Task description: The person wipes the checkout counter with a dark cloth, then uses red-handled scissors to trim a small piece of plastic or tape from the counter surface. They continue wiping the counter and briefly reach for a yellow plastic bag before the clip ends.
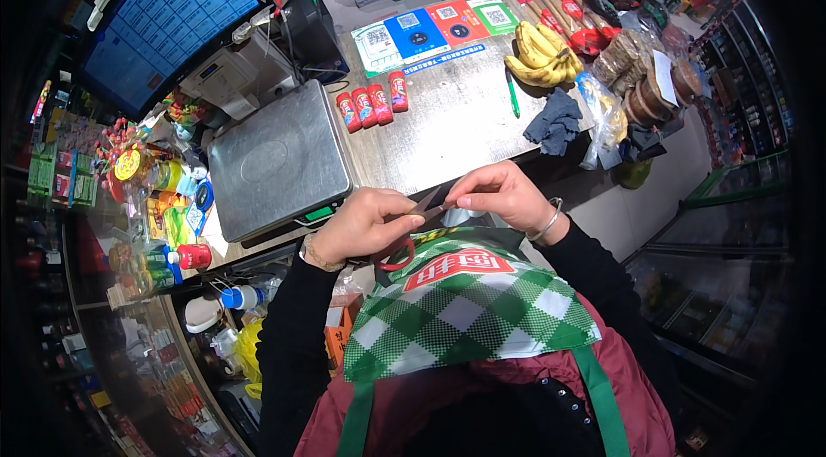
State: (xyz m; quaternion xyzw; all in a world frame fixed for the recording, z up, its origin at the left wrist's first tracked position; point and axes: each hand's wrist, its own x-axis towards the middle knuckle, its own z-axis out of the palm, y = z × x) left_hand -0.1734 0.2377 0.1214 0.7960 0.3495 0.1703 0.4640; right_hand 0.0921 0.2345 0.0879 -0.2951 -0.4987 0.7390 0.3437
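My left hand point(366, 220) is closed around a pair of scissors, just past the front edge of the counter. The scissors' red handle loop point(397, 256) hangs below that hand, and the metal blades point(427, 203) point toward my right hand. With fingers bent into a pinch, my right hand point(506, 199) meets the blade tips. Whatever lies between those fingertips is too small to make out. Right under both hands is the green and white checked apron point(465, 311) that I wear.
A flat metal scale point(275, 160) stands left on the counter point(430, 143), with a monitor point(172, 18) behind. Several small red bottles point(372, 106) are beside it. Farther right are payment code cards point(417, 33), a green pen point(514, 95), bananas point(544, 57) and a dark cloth point(555, 123).
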